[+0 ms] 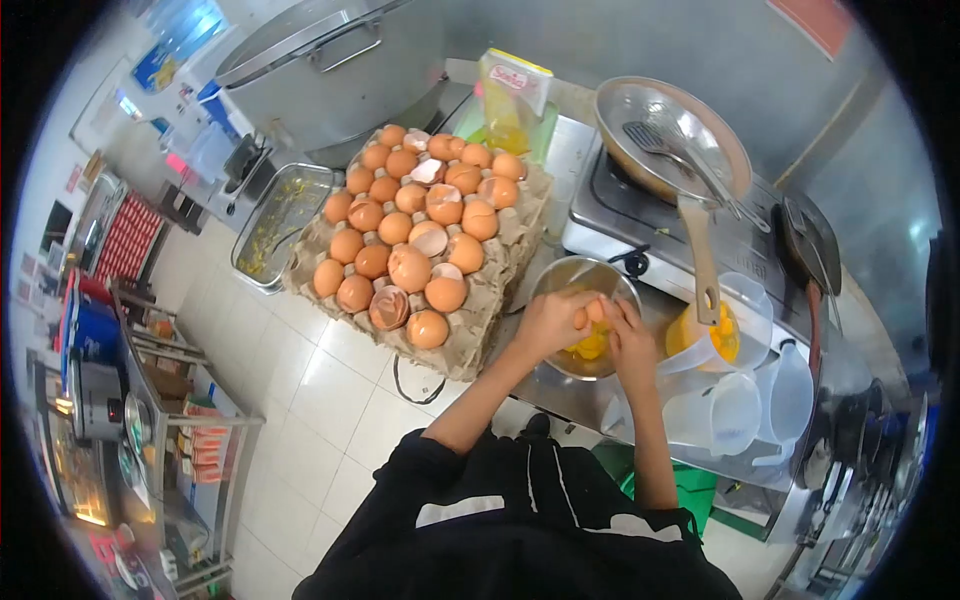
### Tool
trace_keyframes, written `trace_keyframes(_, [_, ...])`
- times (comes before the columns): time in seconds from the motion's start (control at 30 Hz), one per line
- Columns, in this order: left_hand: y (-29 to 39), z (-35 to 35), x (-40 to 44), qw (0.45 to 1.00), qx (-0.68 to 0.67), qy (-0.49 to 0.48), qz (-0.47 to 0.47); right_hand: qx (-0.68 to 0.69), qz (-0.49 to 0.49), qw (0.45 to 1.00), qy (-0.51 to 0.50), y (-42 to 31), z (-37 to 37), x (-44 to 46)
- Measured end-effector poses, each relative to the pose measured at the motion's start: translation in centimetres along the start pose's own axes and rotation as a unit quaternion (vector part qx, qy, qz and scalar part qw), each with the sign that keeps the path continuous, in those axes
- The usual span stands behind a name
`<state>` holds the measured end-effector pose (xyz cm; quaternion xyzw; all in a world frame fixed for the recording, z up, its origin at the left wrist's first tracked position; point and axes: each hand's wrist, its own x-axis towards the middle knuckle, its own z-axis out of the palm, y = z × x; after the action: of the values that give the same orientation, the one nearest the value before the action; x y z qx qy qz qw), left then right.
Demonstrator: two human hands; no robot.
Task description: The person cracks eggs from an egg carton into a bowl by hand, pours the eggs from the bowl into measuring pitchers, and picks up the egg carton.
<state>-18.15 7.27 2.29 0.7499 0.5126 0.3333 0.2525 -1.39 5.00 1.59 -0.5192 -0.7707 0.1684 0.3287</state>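
Over a metal bowl, my left hand and my right hand meet around a brown egg, fingers closed on it from both sides. Whether its shell is split I cannot tell. Egg yolks lie in the bowl below. To the left stands a stack of cardboard egg trays holding many brown eggs and several broken shells. Right of the bowl, a clear plastic jug holds more yolks.
A gas stove bears a frying pan with a slotted spatula; its handle reaches toward the jug. Empty measuring jugs stand at the right. A large pot and a metal tray are at the back left.
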Motion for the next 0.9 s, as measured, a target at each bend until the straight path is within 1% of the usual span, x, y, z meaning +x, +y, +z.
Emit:
trace_keyframes(0.03, [0.0,0.5,0.0,0.999,-0.013,0.042,0.031,-0.106,-0.049,0.992,0.052,-0.2,0.3,0.1])
trace_keyframes(0.07, [-0.2,0.8,-0.1,0.994,-0.026,0.084,0.063,-0.103,-0.057,0.992,0.048,-0.5,0.5,0.4])
trace_keyframes(0.1, [0.3,0.3,-0.4,0.998,-0.039,0.048,0.025,-0.035,-0.058,0.996,0.05,-0.8,0.5,0.6])
trace_keyframes(0.13, [0.1,0.6,-0.6,0.997,-0.037,0.057,0.02,0.033,-0.058,0.997,0.05,-1.0,0.6,0.9])
trace_keyframes(0.17, [-0.3,1.0,-0.7,0.961,-0.269,0.056,-0.036,0.035,-0.066,0.996,0.044,-1.0,0.5,1.3])
trace_keyframes(0.2, [-0.3,0.9,-0.9,0.868,-0.487,0.054,-0.086,0.237,0.055,0.97,0.018,-1.4,0.4,1.9])
trace_keyframes(0.23, [-0.5,0.6,-1.0,0.813,-0.563,0.061,-0.136,0.423,0.175,0.889,-0.011,-1.9,0.3,2.5])
trace_keyframes(0.27, [-0.6,0.3,-1.0,0.813,-0.562,0.072,-0.133,0.424,0.167,0.89,-0.019,-2.5,0.3,3.6])
trace_keyframes(0.33, [-0.6,0.3,-1.6,0.786,-0.591,0.115,-0.137,0.455,0.112,0.881,-0.065,-7.0,-1.2,7.2])
trace_keyframes(0.37, [-0.7,0.2,-1.9,0.786,-0.59,0.122,-0.137,0.452,0.072,0.882,-0.115,-10.3,-1.7,9.2])
trace_keyframes(0.4, [-0.8,0.0,-2.1,0.809,-0.557,0.115,-0.147,0.448,0.031,0.879,-0.162,-13.8,-1.4,11.2])
trace_keyframes(0.47, [-0.9,-0.2,-2.2,0.85,-0.491,0.097,-0.165,0.45,-0.108,0.853,-0.242,-19.0,1.3,14.9])
trace_keyframes(0.5, [-1.4,0.7,-2.1,0.838,-0.52,0.122,-0.112,0.436,-0.144,0.841,-0.285,-20.9,3.4,16.6])
trace_keyframes(0.53, [-1.4,1.1,-2.0,0.839,-0.518,0.126,-0.109,0.421,-0.179,0.827,-0.326,-22.5,5.6,18.0])
trace_keyframes(0.6, [-1.7,1.3,-2.0,0.878,-0.436,0.182,-0.075,0.379,-0.118,0.83,-0.392,-25.8,8.7,20.0])
trace_keyframes(0.63, [-1.2,0.1,-2.3,0.879,-0.433,0.184,-0.073,0.379,-0.122,0.829,-0.392,-26.9,9.7,20.7])
trace_keyframes(0.67, [-0.4,-0.9,-2.5,0.885,-0.426,0.148,-0.113,0.226,-0.202,0.889,-0.343,-27.7,10.5,21.4])
trace_keyframes(0.7, [-0.4,-1.2,-2.8,0.887,-0.423,0.13,-0.133,0.064,-0.273,0.918,-0.282,-28.2,11.4,22.1])
trace_keyframes(0.73, [-0.4,-1.4,-3.0,0.888,-0.42,0.111,-0.153,0.063,-0.274,0.917,-0.282,-28.6,12.3,23.0])
trace_keyframes(0.8, [-1.5,-0.4,-2.9,0.903,-0.4,0.142,-0.063,-0.029,-0.299,0.921,-0.249,-29.1,13.9,25.2])
trace_keyframes(0.83, [-1.8,0.4,-2.5,0.902,-0.402,0.143,-0.062,-0.061,-0.359,0.907,-0.211,-28.6,14.8,26.3])
trace_keyframes(0.87, [-2.2,1.1,-2.6,0.896,-0.416,0.14,-0.07,-0.063,-0.358,0.907,-0.211,-28.2,15.9,27.1])
trace_keyframes(0.9, [-2.1,1.0,-2.7,0.887,-0.434,0.136,-0.08,-0.12,-0.383,0.865,-0.301,-28.4,16.5,27.4])
